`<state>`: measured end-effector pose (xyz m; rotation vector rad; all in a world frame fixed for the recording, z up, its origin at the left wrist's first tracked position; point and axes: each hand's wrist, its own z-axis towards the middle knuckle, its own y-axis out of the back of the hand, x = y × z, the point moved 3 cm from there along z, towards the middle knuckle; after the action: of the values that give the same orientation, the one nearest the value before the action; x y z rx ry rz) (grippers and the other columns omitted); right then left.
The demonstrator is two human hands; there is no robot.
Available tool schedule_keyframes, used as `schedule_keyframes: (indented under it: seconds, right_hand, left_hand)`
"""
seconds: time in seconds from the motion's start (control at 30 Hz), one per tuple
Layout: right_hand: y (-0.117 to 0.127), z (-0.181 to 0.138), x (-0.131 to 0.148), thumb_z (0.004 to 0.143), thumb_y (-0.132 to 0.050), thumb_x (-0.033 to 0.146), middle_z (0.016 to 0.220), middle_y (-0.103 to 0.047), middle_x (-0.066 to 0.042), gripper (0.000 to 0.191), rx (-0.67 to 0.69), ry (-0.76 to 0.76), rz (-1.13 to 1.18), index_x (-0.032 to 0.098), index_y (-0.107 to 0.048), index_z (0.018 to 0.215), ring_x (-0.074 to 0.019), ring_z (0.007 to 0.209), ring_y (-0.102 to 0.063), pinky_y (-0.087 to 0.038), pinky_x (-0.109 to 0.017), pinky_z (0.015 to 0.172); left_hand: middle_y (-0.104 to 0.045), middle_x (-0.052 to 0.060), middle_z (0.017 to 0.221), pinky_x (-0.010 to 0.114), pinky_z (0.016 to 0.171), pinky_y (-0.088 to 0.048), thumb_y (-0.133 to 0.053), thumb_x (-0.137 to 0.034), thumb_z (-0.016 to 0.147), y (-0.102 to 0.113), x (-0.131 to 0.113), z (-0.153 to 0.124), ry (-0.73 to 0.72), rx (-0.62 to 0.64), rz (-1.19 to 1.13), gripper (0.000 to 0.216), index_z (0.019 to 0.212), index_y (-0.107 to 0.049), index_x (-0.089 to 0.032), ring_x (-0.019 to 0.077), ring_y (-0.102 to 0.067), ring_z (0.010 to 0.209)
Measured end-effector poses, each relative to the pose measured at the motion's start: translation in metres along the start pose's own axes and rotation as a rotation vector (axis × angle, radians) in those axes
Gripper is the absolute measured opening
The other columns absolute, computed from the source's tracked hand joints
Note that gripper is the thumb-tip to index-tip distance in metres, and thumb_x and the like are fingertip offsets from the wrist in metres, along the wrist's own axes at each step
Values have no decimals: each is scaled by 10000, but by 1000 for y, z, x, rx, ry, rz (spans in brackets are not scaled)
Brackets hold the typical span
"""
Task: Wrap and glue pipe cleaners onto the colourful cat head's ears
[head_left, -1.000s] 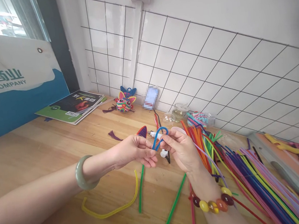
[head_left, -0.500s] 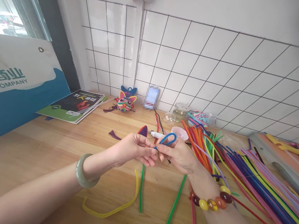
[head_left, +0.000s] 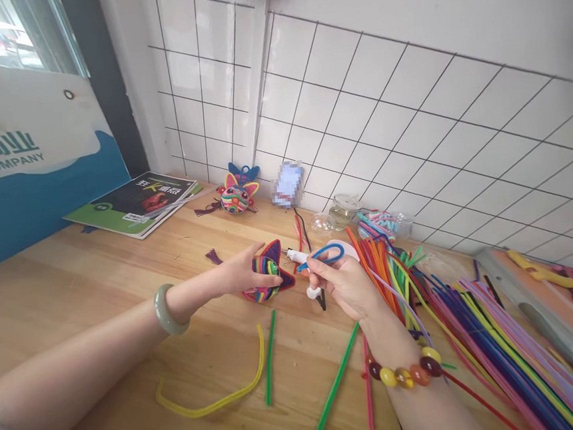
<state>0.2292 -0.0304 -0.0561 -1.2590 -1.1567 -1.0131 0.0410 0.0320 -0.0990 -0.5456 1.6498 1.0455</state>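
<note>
My right hand (head_left: 340,280) pinches a blue pipe cleaner (head_left: 333,247) bent into a long loop that points up and right. My left hand (head_left: 244,272) is laid around a striped ball ornament (head_left: 263,290) on the table. Its thumb is raised and its fingers reach across the ball, covering part of it. Purple ears edged in red stick out beyond the fingers, and a dark purple tassel (head_left: 213,256) shows behind the wrist. Just beyond the right fingertips lies a white glue gun (head_left: 297,257), partly hidden by that hand.
A yellow pipe cleaner (head_left: 217,403) and green pipe cleaners (head_left: 334,388) lie in front. Bundles of coloured pipe cleaners (head_left: 498,343) spread at right. A finished cat-faced ball (head_left: 237,196), a phone (head_left: 288,185) and clear containers (head_left: 344,211) stand by the wall; a magazine (head_left: 135,205) lies left.
My left hand has let go of the blue pipe cleaner and moved left onto the striped ball ornament. My right hand keeps the blue loop.
</note>
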Motion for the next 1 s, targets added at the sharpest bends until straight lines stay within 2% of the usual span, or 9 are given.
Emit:
schedule_keyframes:
  seconds: [0.13,0.27,0.37,0.53,0.8,0.93,1.0]
  right_hand:
    - [2,0,3,638,-732,335,565,-565,35,199,3,32,-36,174,-630,696,-76,484,-497,-419,-211,471]
    - [8,-2,14,653,-721,308,606,-580,23,148,-31,163,-145,181,-663,699,-96,569,-521,-432,-218,525]
    - [10,-4,22,665,-707,300,663,-610,13,118,-37,224,-283,189,-666,665,-119,636,-545,-448,-237,581]
    - [10,-6,23,686,-684,291,688,-632,3,107,-13,264,-490,189,-688,653,-136,680,-574,-462,-265,665]
    - [20,5,-3,671,-694,356,775,-676,-37,212,58,153,-471,157,-685,743,-167,756,-614,-489,-290,730]
    - [24,12,-15,659,-701,384,817,-688,-44,263,82,113,-493,172,-682,813,-191,772,-625,-497,-315,727]
    - [26,15,-18,660,-695,388,837,-690,-40,263,80,111,-528,185,-686,827,-199,782,-628,-497,-323,730]
  left_hand:
    - [-615,92,1079,337,803,-483,-714,-396,599,-1,-17,-5,-3,124,-206,818,1297,-349,-178,225,-591,954]
    - [-610,107,1070,320,778,-499,-721,-322,614,-7,-36,-11,-82,282,-385,627,1163,-481,-138,221,-595,944]
    - [-613,107,1052,306,776,-502,-727,-267,613,-15,-41,-15,-128,374,-450,588,1137,-499,-131,200,-600,909]
    - [-631,76,956,255,667,-516,-728,-247,625,-26,-32,-15,-140,446,-469,562,1128,-499,-151,155,-609,779]
    - [-631,87,988,276,718,-509,-760,-231,587,-33,-12,-7,-173,482,-452,592,1121,-515,-151,186,-609,842]
    - [-644,74,933,290,728,-507,-753,-235,604,-32,-6,-5,-151,508,-445,580,1126,-514,-159,184,-616,822]
    - [-637,80,973,297,750,-504,-755,-234,602,-31,-5,-3,-162,513,-440,613,1156,-501,-165,190,-611,856]
